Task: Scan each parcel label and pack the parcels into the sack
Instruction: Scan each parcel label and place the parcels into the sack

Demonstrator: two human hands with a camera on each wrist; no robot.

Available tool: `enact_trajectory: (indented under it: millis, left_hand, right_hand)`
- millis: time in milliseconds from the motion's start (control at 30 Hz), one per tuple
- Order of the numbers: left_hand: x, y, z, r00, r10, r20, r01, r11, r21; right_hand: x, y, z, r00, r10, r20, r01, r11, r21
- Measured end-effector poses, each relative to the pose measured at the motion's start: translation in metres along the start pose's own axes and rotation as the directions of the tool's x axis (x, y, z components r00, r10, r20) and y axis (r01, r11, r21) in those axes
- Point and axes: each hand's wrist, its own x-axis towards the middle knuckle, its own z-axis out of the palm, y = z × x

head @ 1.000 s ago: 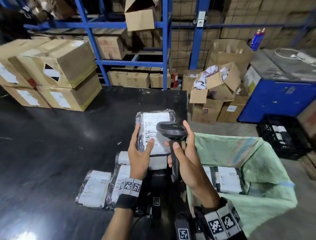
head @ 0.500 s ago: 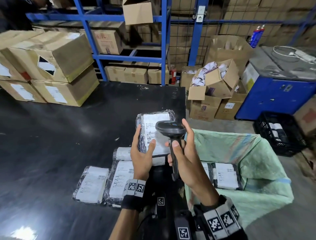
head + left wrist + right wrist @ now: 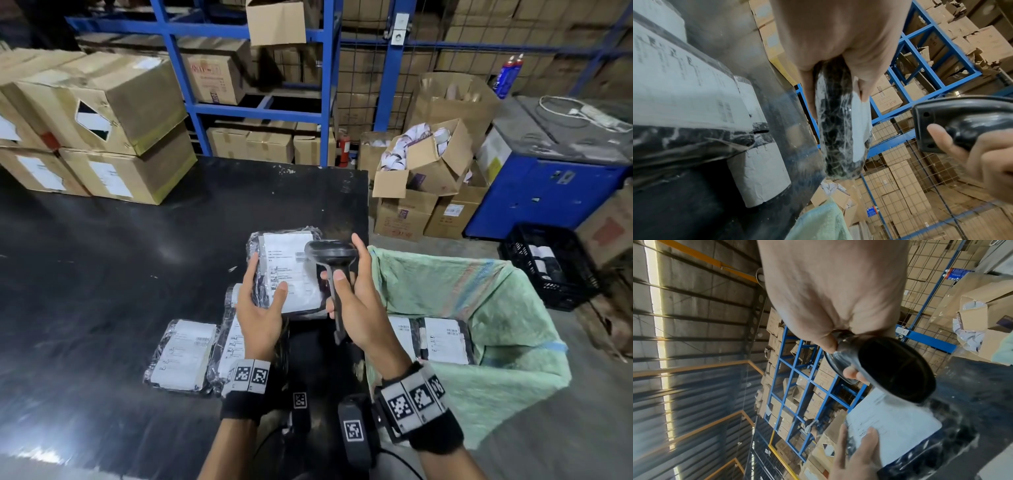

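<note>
My left hand [image 3: 262, 305] grips a black plastic-wrapped parcel [image 3: 286, 270] with a white label, held above the black table [image 3: 102, 257], thumb on the label. The same parcel [image 3: 838, 129] shows edge-on in the left wrist view. My right hand [image 3: 356, 301] grips a black handheld scanner [image 3: 330, 255] by its handle, head over the label's right edge. The scanner [image 3: 894, 369] points down at the parcel [image 3: 894, 431] in the right wrist view. A green woven sack [image 3: 479, 308] stands open to the right, with two labelled parcels [image 3: 442, 339] inside. More parcels [image 3: 181, 353] lie on the table near me.
Stacked cardboard boxes [image 3: 102, 126] sit on the table's far left. Blue racking [image 3: 260, 113] with boxes stands behind. Open cartons [image 3: 428, 164], a blue cabinet [image 3: 548, 192] and a black crate [image 3: 548, 263] stand on the floor at right.
Both hands hold the same grip; parcel and scanner stay together. The view has shifted slightly, so they sit a little lower in frame.
</note>
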Motion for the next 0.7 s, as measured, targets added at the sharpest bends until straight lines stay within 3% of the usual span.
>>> enact_trajectory:
  millis: [167,400,700]
  left_hand:
    - [-0.006,-0.013,-0.033,0.999,-0.005,-0.043,0.007,0.998,0.059]
    - [-0.02,-0.02,-0.073,0.994,0.039,-0.098,-0.025,0.991,0.132]
    - [-0.033,-0.023,-0.1,0.991,-0.011,-0.13,0.03,0.989,0.144]
  right_hand:
    - [0.008,0.029,-0.001,0.998,0.061,0.002,-0.061,0.998,-0.029]
    - [-0.006,0.107,0.005,0.972,0.218,-0.087,-0.225,0.971,-0.08]
    - [-0.045,0.19,0.032,0.867,0.498,-0.019,-0.494,0.853,-0.169]
